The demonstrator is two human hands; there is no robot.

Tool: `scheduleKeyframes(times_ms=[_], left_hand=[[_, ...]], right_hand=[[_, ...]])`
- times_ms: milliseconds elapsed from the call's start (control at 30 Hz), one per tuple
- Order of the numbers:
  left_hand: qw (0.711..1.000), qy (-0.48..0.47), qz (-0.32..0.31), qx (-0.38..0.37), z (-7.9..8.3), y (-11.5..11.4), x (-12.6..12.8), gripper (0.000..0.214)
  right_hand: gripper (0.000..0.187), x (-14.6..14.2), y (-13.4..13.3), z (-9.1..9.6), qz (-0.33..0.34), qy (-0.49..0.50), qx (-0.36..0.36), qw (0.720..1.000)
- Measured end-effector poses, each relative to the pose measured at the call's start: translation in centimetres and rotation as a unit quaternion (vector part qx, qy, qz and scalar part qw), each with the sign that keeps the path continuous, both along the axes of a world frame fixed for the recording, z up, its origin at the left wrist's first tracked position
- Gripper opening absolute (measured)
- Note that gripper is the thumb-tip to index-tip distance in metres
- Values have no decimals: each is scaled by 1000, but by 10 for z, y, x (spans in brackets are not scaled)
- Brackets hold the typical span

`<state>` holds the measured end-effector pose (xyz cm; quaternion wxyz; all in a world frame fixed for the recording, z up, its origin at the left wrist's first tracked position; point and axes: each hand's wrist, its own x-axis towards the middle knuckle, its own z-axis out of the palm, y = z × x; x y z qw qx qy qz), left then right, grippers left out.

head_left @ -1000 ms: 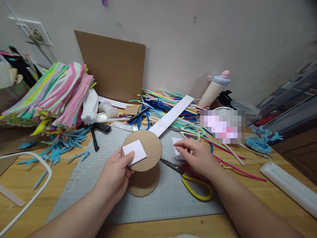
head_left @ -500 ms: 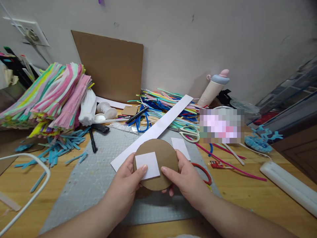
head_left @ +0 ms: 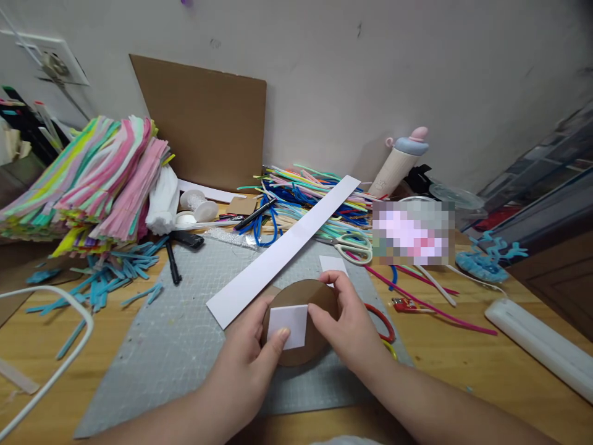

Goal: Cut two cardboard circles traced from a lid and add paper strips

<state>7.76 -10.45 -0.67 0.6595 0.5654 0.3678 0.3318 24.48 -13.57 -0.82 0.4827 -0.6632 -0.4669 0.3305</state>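
A round cardboard disc is held between my two hands above the cutting mat. On its upper face lies a small white paper square. My left hand grips the disc's left edge, its thumb pressing the square's lower part. At the right edge, my right hand has its fingers curled over the rim and its thumb by the square's upper right corner. A brown piece, partly hidden by my left hand, lies under the long white strip.
White-handled scissors, a red-handled tool and another white paper piece lie right of centre. Bundled pipe cleaners stand left. A cardboard sheet and a bottle lean on the wall. A white cable loops at left.
The disc has moved down and slightly right and is tilted. The paper square has turned straighter. My right hand has shifted its fingers onto the rim, its thumb now by the square's corner.
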Motion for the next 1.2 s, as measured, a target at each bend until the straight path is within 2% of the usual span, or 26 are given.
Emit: scheduleKeyframes(times_ms=[133,300,333,367,433,500,567,633,733,800,900,1000,1133,1200], left_hand=[[1000,-13,10,-19,4,0,1,39],[995,-54,54,-58,11,11,0,35],[994,-56,65,-62,12,15,-1,36],[994,-52,69,-66,13,20,-3,38],[995,-21,52,-76,15,29,-8,41],[996,40,-4,-80,17,36,-13,43],[991,114,-53,-55,17,40,-17,48],[979,191,-73,-9,15,43,-21,48],[953,280,-106,54,12,46,-23,27],[939,311,-120,81,12,47,-24,14],[934,316,-104,127,15,49,-23,8],[938,293,-87,160,20,51,-21,6],[949,281,-68,126,24,62,-27,15],[948,294,-26,118,23,73,-34,21]], right_hand=[[39,-1,-1,-1,23,-35,4,999],[85,-4,-5,-5,75,-100,23,992],[89,-2,-4,-5,83,-103,28,991],[87,2,-3,-4,86,-103,36,990],[66,15,2,1,76,-107,59,990],[37,32,10,7,52,-139,71,986],[23,49,17,11,34,-178,53,982],[21,63,23,11,42,-216,15,975],[23,79,27,7,69,-252,-27,965],[24,83,28,5,69,-255,-32,964],[23,81,28,3,68,-235,-27,969],[21,70,27,3,82,-186,-23,979],[21,50,25,6,86,-71,-36,993],[25,39,26,10,95,22,-60,993]])
